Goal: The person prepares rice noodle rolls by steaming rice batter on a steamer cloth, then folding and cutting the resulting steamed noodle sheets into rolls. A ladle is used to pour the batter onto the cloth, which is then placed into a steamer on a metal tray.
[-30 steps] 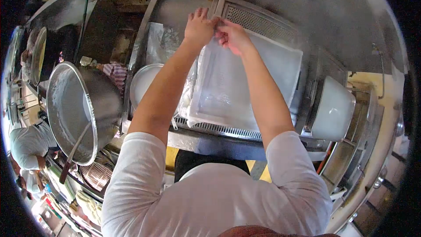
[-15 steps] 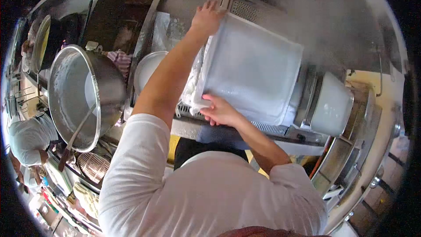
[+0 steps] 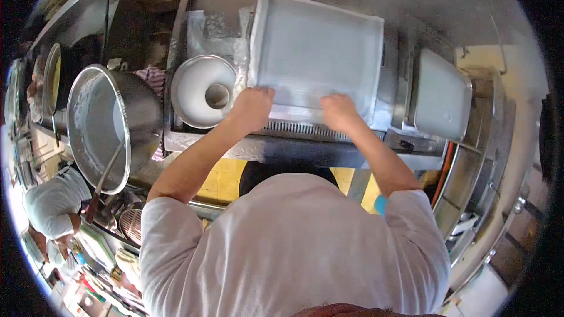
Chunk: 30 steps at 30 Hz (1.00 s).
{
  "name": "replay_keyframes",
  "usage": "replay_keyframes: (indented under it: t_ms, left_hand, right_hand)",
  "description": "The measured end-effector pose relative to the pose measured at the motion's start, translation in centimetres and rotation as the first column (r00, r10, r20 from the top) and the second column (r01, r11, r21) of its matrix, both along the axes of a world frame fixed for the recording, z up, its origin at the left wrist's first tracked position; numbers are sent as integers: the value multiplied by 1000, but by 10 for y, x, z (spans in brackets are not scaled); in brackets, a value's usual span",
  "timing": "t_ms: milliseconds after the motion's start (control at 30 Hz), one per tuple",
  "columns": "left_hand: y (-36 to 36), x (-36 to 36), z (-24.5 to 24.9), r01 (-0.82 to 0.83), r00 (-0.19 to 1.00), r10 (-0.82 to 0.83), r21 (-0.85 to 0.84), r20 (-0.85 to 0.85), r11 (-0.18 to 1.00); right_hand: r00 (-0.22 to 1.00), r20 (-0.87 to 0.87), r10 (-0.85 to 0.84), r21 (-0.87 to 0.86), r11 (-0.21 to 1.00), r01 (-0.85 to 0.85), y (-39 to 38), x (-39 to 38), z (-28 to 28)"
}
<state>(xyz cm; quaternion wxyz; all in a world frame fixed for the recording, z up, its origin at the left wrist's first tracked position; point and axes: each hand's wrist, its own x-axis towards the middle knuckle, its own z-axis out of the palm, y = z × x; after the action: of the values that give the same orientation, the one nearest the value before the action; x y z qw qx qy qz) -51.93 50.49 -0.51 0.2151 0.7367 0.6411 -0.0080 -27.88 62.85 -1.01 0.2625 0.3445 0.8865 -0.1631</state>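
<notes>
A white cloth (image 3: 317,53) lies spread out in a rectangle over a steaming metal counter, with a raised-looking border along its sides. My left hand (image 3: 252,108) is closed on its near left corner. Further right along the same near edge, my right hand (image 3: 341,113) is closed too, its fingers curled over the cloth. Just left of my left hand stands a round metal bowl (image 3: 187,95) of white liquid, and a small metal cup (image 3: 217,95) sits in it.
A big tilted pot (image 3: 147,135) with white residue and a long-handled paddle (image 3: 106,176) stands at left. To the right is a pale rectangular tray (image 3: 443,97). Crumpled clear plastic (image 3: 217,32) lies behind the bowl. Another person (image 3: 56,202) works at far left.
My left hand has come from the cloth's far left corner to its near left corner. My right hand has shifted right along the near edge. The cloth now lies squarer before me.
</notes>
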Motion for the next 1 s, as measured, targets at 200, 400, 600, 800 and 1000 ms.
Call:
replay_keyframes:
  t_ms: [200, 400, 600, 800, 1000]
  left_hand:
    - [1, 0, -2, -46, 998, 47, 30, -32, 998]
    - [-19, 8, 16, -387, 903, 336, 168, 268, 907]
    - [-55, 30, 6, -586, 772, 518, 98, 368, 804]
    - [-87, 60, -2, -672, 696, 611, 40, 378, 740]
    - [-118, 89, 13, -787, 551, 750, -71, 368, 613]
  right_hand:
    - [933, -214, -290, -100, 957, 274, 45, 131, 2]
    - [684, -534, -497, 263, 672, 693, 117, 273, -13]
    - [833, 101, -544, 498, 752, 431, 159, 325, -19]
    - [564, -702, -435, 158, 677, 719, 267, 191, -26]
    - [696, -579, -425, 190, 760, 622, 316, 54, -38]
